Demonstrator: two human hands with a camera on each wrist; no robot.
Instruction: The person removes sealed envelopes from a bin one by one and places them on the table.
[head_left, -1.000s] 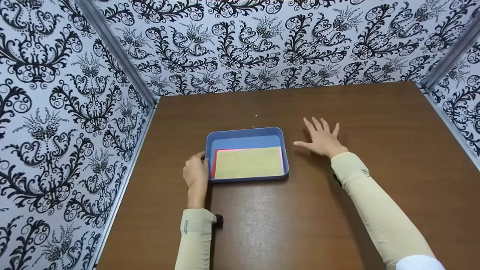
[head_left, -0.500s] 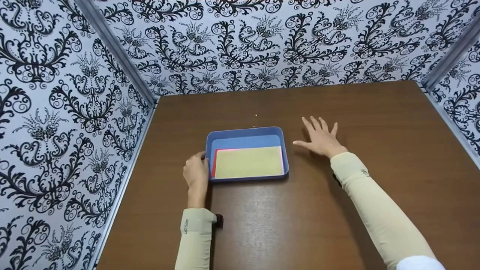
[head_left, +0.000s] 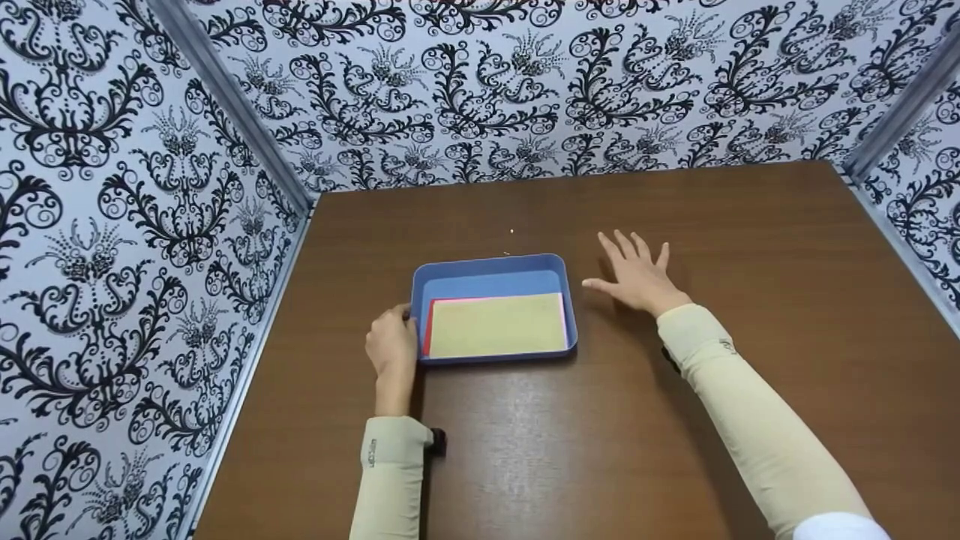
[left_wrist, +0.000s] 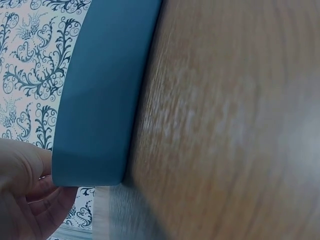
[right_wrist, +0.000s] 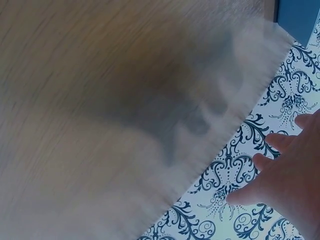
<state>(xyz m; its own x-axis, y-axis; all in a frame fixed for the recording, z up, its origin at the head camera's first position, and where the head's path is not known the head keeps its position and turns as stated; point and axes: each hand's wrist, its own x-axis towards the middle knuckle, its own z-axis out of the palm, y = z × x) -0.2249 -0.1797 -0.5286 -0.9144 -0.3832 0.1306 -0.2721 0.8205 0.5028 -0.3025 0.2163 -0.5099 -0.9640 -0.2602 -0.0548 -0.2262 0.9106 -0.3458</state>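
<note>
Where the forearms come in nearest the camera, both wear pale yellow-green sleeves point(head_left: 394, 480), and below the grip a small black device point(head_left: 439, 442) sits at the inner side of the left wrist. A white cuff point(head_left: 840, 526) shows at the near end of the right arm.

Ahead of that left wrist, the left hand point(head_left: 391, 345) has its fingers curled at the left wall of a blue tray point(head_left: 491, 283), holding it by that side; the head and left-wrist views both show the fingers right at the tray's edge. The tray lies immediately to the right of this grip, flat on the brown wooden table point(head_left: 517, 450).

Inside it, on the half nearer the person and just right of the grip, lies a yellow sheet point(head_left: 499, 325). A pink edge point(head_left: 565, 321) peeks out along its far and right sides, and a red edge point(head_left: 428, 328) shows on the side closest to the gripping fingers.

Across the tray from the grip, the right hand point(head_left: 636, 279) has its fingers spread and holds nothing; it is above the table, near the tray's right wall but apart from it, its shadow falling on the wood.

Beyond the grip and the tray, tiny pale specks point(head_left: 511, 231) dot the tabletop. Farthest off, a wall with black scrollwork point(head_left: 487, 82) stands behind the table.
</note>
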